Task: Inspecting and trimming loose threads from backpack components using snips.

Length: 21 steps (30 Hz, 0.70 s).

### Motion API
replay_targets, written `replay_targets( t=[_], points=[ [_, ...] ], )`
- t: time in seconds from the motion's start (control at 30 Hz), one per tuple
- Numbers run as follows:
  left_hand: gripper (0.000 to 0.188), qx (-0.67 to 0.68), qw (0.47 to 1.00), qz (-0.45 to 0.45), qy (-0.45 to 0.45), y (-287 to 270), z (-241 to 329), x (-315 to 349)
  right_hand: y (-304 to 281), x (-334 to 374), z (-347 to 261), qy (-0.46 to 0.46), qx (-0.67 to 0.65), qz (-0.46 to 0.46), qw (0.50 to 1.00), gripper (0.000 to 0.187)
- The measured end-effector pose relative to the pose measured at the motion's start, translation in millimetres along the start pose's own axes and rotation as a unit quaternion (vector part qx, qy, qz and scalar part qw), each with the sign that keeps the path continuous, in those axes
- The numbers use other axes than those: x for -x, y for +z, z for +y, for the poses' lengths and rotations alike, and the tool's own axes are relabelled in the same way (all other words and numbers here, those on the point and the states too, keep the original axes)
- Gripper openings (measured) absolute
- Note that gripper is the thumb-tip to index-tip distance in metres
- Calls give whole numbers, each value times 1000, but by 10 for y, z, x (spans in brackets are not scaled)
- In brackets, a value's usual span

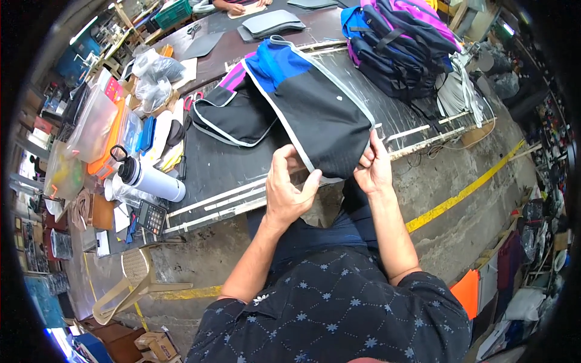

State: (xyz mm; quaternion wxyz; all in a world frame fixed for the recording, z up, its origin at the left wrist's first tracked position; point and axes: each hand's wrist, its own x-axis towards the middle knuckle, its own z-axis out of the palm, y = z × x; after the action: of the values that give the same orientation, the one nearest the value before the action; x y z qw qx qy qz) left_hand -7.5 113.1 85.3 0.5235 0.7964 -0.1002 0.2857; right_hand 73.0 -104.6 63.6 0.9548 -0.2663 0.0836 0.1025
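Observation:
A black sewn bag panel (324,121) with a blue top section and grey bound edges hangs over the near table edge. At its lower left corner, my left hand (289,190) has the thumb on the grey binding and the fingers curled behind, partly hidden. My right hand (374,166) pinches the lower right edge. Left of the panel, joined or just beside it, lies a smaller black piece (233,115) with grey binding and a pink-purple part; I cannot tell which.
A stack of backpacks (402,54) in blue, black and purple lies far right on the table (212,163). Grey sheets (272,24) are at the back. At left stand a white bottle (154,180), a calculator (151,218) and plastic bins (94,124). Another person's hands (237,8) work at the far side.

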Motion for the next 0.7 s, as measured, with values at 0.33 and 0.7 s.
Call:
replay_targets(
  t=[0.33,0.7],
  points=[
    [43,201,968,70,-133,108,-435,-643,-231,320,167,-7,46,27,999,20],
    [47,79,995,55,39,-128,-278,-1308,-431,208,-180,-145,162,-94,971,20]
  ],
)
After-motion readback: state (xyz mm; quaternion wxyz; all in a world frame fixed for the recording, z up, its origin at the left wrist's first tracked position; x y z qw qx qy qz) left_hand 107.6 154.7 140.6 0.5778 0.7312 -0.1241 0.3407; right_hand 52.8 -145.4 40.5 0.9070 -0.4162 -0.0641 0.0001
